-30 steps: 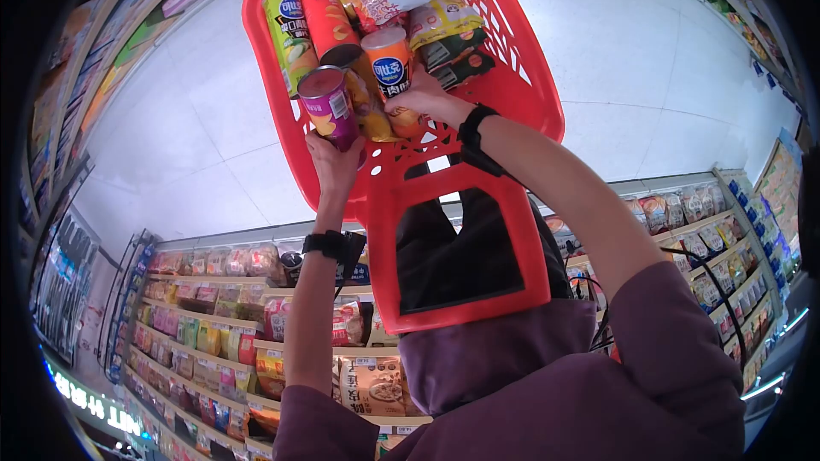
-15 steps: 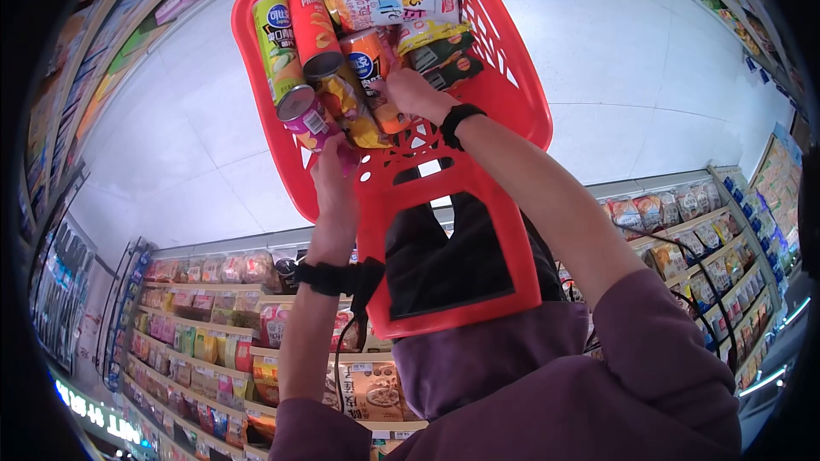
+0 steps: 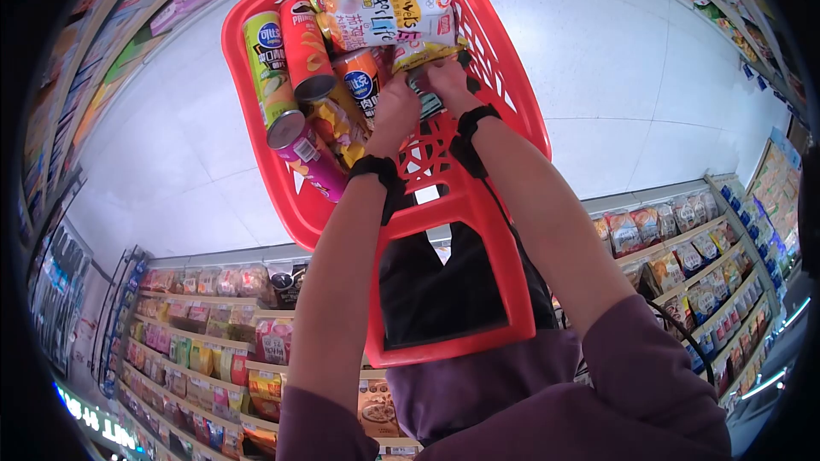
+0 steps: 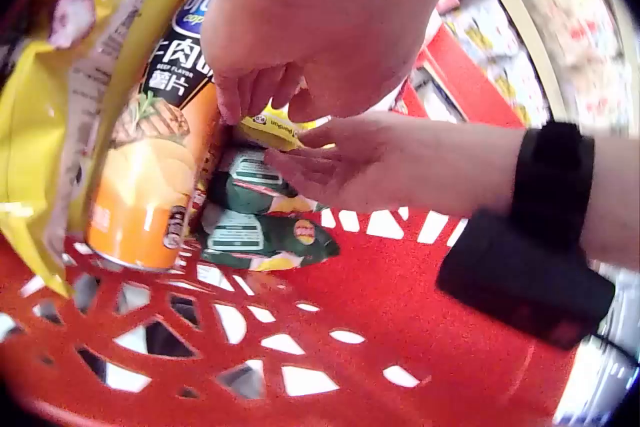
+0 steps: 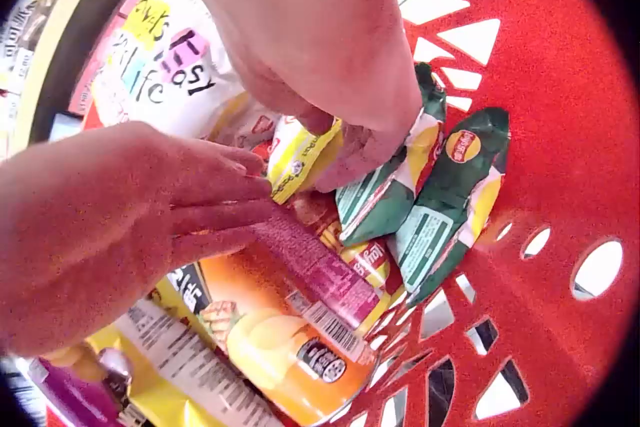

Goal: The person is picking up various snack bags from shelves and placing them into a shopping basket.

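Note:
A red basket [image 3: 243,85] holds snacks. The left hand [image 3: 397,111] is beside an orange can [image 3: 360,81]; in the right wrist view the left hand [image 5: 150,217] has nearly straight fingers over the orange can [image 5: 285,332], their tips by a yellow bag [image 5: 298,162]. The right hand [image 3: 451,84] is at the yellow bag [image 3: 423,55]. Seen from the left wrist, the right hand [image 4: 360,162] has its thumb and fingers at that bag's edge, above two green bags [image 4: 250,237]. The right hand [image 5: 320,47] partly hides the pinch.
A large white snack bag [image 3: 410,8] lies at the far end. Green [image 3: 272,77], red [image 3: 306,47] and purple [image 3: 314,162] cans stand or lie at the left side. The basket's handle [image 3: 521,290] rests toward the body; stocked shelves [image 3: 192,324] stand behind.
The left hand has let go of the purple can, now lying in the basket, and moved right. The right hand has left the orange can for the yellow bag.

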The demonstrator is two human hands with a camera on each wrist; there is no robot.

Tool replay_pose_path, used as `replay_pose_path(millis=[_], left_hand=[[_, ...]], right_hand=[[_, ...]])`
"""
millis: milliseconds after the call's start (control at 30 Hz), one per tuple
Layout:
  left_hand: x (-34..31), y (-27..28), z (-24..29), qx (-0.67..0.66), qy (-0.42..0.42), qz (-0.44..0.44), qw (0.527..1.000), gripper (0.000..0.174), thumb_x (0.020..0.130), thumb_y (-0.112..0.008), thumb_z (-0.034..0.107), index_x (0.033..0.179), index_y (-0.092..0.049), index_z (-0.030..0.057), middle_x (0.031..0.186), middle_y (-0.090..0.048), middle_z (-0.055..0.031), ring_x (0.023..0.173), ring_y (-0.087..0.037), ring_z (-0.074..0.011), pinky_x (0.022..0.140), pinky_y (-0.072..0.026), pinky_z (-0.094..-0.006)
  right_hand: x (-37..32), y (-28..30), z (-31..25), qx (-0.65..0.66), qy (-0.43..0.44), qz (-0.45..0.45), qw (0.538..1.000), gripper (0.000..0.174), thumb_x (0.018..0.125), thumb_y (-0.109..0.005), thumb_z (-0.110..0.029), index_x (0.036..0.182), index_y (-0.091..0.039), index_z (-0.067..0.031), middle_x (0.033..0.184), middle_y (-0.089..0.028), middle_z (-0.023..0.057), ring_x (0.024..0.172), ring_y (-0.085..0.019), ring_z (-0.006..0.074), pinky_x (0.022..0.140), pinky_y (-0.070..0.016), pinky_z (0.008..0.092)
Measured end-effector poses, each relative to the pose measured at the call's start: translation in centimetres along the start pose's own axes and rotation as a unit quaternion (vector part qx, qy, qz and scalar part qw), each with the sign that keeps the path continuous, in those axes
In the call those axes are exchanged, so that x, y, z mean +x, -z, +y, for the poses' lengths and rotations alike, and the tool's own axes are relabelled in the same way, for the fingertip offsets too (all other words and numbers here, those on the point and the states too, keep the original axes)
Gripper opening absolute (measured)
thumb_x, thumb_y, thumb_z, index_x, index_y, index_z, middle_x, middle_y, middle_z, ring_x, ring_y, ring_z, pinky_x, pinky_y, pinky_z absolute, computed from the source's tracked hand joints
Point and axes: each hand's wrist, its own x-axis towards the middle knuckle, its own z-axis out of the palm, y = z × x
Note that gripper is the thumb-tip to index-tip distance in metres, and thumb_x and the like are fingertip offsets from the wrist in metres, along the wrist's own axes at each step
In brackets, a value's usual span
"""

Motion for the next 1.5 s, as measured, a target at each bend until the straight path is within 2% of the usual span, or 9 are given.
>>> replay_pose_path(millis=[33,167,300,400,600,700,1067,1267,1500], left_hand=[[0.0,-0.4,-0.7,0.049,-0.052,-0.021,0.997,0.023,0.081,-0.055,0.005,0.100,-0.060,-0.0059,0.088,-0.064,-0.0279,0.086,-0.063,-0.0436,0.080,-0.0509,-0.0486],[-1.2,-0.9,-0.9,0.100,-0.115,0.029,0.988,0.017,0.083,-0.059,0.010,0.092,-0.057,-0.0048,0.079,-0.064,-0.0264,0.078,-0.062,-0.0455,0.073,-0.0513,-0.0498],[-0.2,-1.3,-0.4,0.037,-0.042,0.049,0.997,0.022,0.083,-0.060,0.013,0.092,-0.056,-0.0062,0.082,-0.063,-0.0285,0.080,-0.063,-0.0455,0.074,-0.0520,-0.0497],[0.5,-1.1,-0.1,0.008,0.043,-0.010,0.999,0.025,0.083,-0.060,0.016,0.091,-0.057,-0.0078,0.091,-0.062,-0.0311,0.087,-0.063,-0.0448,0.078,-0.0520,-0.0505],[-0.5,0.1,1.2,0.120,-0.013,-0.094,0.988,0.018,0.083,-0.057,0.011,0.085,-0.060,-0.0059,0.091,-0.064,-0.0269,0.089,-0.064,-0.0407,0.081,-0.0520,-0.0488],[-1.6,-0.6,0.6,0.159,-0.076,-0.075,0.981,0.016,0.081,-0.055,0.008,0.086,-0.061,-0.0056,0.093,-0.065,-0.0247,0.091,-0.063,-0.0389,0.083,-0.0516,-0.0471],[-2.2,0.4,-1.0,0.077,-0.021,-0.114,0.990,0.018,0.086,-0.059,0.017,0.088,-0.063,-0.0013,0.088,-0.065,-0.0211,0.089,-0.062,-0.0392,0.079,-0.0499,-0.0484],[-3.9,2.8,0.4,0.409,-0.259,-0.203,0.851,0.014,0.075,-0.062,0.015,0.082,-0.071,0.0074,0.092,-0.066,-0.0098,0.099,-0.059,-0.0252,0.090,-0.0432,-0.0358],[-5.0,2.4,-1.4,0.402,-0.301,-0.136,0.854,0.013,0.071,-0.061,0.018,0.075,-0.069,0.0090,0.077,-0.064,-0.0063,0.094,-0.058,-0.0240,0.096,-0.0386,-0.0372]], right_hand=[[1.9,-0.4,1.4,-0.062,0.011,0.036,0.997,0.030,0.087,-0.061,-0.026,0.089,-0.071,0.0024,0.092,-0.071,0.0202,0.073,-0.071,0.0280,0.071,-0.0567,0.0369],[1.6,0.4,-0.3,0.272,-0.103,-0.008,0.957,0.030,0.092,-0.061,-0.021,0.097,-0.062,0.0082,0.082,-0.069,0.0179,0.070,-0.070,0.0244,0.054,-0.0566,0.0337],[1.7,-0.1,-0.1,0.388,-0.170,-0.038,0.905,0.027,0.092,-0.064,-0.024,0.105,-0.058,-0.0013,0.085,-0.065,0.0080,0.075,-0.065,0.0203,0.069,-0.0562,0.0346],[4.1,-1.4,2.6,0.425,-0.180,-0.094,0.882,0.024,0.088,-0.068,-0.014,0.106,-0.059,0.0000,0.083,-0.066,0.0095,0.066,-0.066,0.0225,0.058,-0.0569,0.0329],[1.6,1.8,-0.9,0.328,-0.146,-0.189,0.914,0.024,0.085,-0.073,-0.022,0.099,-0.062,-0.0058,0.076,-0.064,0.0040,0.059,-0.057,0.0103,0.050,-0.0446,0.0253],[1.6,1.1,-0.8,0.289,-0.128,-0.126,0.940,0.023,0.083,-0.074,-0.025,0.094,-0.063,-0.0079,0.072,-0.063,0.0009,0.053,-0.051,0.0069,0.045,-0.0366,0.0219],[-1.0,1.5,-0.9,0.315,-0.113,-0.045,0.941,0.017,0.082,-0.071,-0.019,0.082,-0.060,-0.0070,0.068,-0.060,0.0008,0.054,-0.052,0.0079,0.046,-0.0409,0.0238],[-3.6,0.8,-1.4,0.342,-0.100,-0.038,0.933,0.018,0.083,-0.070,-0.022,0.080,-0.059,-0.0079,0.066,-0.060,0.0002,0.054,-0.053,0.0084,0.050,-0.0450,0.0239],[-4.9,-0.2,-2.2,0.346,-0.076,0.017,0.935,0.019,0.085,-0.068,-0.019,0.080,-0.058,-0.0037,0.064,-0.061,0.0035,0.051,-0.054,0.0106,0.047,-0.0451,0.0251]])
